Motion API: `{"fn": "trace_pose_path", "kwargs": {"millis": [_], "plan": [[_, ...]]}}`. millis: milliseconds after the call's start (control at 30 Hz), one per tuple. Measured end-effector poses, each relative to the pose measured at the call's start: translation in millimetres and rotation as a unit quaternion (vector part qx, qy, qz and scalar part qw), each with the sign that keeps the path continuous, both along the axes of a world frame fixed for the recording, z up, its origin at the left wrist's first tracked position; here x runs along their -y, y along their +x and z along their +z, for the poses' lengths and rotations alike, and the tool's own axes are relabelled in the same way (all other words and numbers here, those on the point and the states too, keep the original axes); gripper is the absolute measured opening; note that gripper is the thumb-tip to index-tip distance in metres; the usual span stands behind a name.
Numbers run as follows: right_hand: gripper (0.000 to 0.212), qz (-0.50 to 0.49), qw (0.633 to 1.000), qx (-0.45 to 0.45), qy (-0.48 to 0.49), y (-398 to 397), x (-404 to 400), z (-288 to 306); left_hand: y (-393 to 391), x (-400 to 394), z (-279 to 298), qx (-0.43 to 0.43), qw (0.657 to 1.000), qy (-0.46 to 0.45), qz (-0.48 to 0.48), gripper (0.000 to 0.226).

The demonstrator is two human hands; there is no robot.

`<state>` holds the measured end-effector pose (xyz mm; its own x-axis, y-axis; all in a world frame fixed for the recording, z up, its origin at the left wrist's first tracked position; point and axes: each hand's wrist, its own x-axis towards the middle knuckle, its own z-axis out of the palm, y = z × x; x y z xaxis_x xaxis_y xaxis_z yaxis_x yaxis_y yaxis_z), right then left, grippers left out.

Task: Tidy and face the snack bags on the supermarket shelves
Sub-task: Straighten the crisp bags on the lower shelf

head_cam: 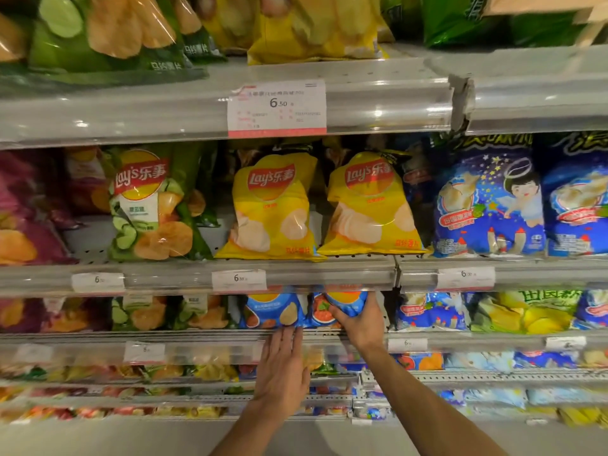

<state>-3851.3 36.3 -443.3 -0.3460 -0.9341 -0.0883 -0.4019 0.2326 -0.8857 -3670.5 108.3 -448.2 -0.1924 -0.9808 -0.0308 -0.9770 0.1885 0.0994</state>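
On the third shelf down stand two blue chip bags side by side. My right hand (360,319) grips the right blue bag (347,302) from below and the side, thumb across its front. With straight fingers, my left hand (283,366) touches the bottom edge of the left blue bag (273,311) at the shelf lip. The tops of both bags are hidden behind the price rail above. One shelf higher, two yellow Lay's bags (271,205) stand upright facing out, beside a green Lay's bag (151,202).
Blue cartoon-print bags (487,199) fill the right of the middle shelf, purple bags (26,209) the left. A price rail (238,279) with tags runs above my hands. Green and yellow bags (98,31) sit on the top shelf. Lower shelves hold more snack packs (197,370).
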Motion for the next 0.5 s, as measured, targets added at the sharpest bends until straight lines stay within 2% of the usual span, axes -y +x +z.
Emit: {"fn": "trace_pose_path", "kwargs": {"millis": [233,500], "plan": [[0.06,0.006,1.0,-0.005,0.02,6.3,2.8,-4.2,-3.5,-2.1,0.4,-0.024,1.0,0.004,0.003,0.08],[0.08,0.052,0.999,0.012,0.011,3.3,-6.9,0.8,-8.4,-3.8,3.0,-0.015,0.999,0.023,0.016,0.084]]}}
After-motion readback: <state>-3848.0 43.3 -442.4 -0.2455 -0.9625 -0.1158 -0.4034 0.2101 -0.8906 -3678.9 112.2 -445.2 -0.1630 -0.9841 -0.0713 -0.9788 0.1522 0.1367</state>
